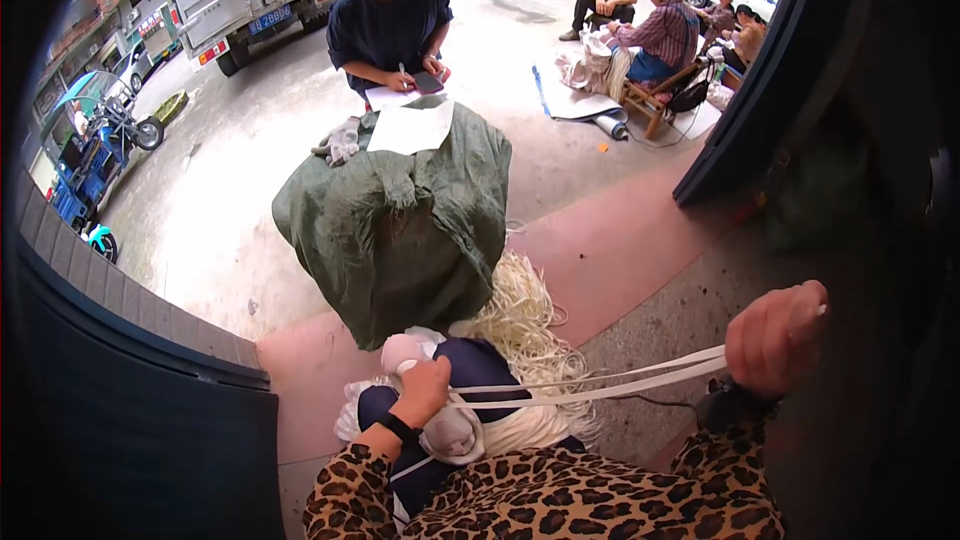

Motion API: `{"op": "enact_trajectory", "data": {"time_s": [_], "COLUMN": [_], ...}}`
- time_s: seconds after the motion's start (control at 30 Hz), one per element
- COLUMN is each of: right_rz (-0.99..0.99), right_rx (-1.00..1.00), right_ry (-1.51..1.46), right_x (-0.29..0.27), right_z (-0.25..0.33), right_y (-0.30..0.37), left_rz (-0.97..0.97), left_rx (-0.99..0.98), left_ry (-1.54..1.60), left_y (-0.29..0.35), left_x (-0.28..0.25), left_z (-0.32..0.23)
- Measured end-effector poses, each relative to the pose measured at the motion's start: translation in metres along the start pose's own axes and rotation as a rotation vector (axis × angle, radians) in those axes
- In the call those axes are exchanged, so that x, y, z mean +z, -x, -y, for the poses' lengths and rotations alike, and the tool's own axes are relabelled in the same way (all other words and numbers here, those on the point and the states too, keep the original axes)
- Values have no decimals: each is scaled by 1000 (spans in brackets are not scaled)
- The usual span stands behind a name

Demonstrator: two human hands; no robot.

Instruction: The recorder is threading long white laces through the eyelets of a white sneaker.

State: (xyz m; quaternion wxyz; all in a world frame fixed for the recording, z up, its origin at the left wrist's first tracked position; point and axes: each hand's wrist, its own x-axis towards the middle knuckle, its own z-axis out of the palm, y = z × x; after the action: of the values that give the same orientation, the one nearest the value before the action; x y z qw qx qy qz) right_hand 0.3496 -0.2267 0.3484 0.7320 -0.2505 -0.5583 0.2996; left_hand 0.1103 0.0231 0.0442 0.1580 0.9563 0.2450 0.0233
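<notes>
My right hand is raised at the right, a fist closed round long flat white straps. These stretch taut in two strands across to my left hand, low over my lap. Its fingers are closed at the left end of the straps, against a pale pink, rounded soft piece. Below that hand lies another pale, cup-shaped piece with a whitish rim. I cannot make out exactly how the left fingers grip. More white cloth and cord lies across my dark blue trousers.
A loose heap of cream cord spreads on the floor beyond my knees. Ahead stands a bulky green sack with papers and a grey glove on top. A person stands behind it, writing. Dark door panels flank me.
</notes>
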Motion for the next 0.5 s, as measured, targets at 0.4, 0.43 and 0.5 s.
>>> {"op": "enact_trajectory", "data": {"time_s": [0.4,0.43,0.5], "right_rz": [143,117,141], "right_rx": [119,116,113], "right_ry": [-10,-3,32], "right_x": [-14,-11,-8], "right_z": [11,12,15], "right_y": [-18,-18,-22], "left_rz": [326,354,402], "left_rx": [-216,-229,-247], "left_ry": [326,336,394], "left_y": [-17,-19,-24], "left_x": [-8,-9,-11], "left_z": [19,21,23]}}
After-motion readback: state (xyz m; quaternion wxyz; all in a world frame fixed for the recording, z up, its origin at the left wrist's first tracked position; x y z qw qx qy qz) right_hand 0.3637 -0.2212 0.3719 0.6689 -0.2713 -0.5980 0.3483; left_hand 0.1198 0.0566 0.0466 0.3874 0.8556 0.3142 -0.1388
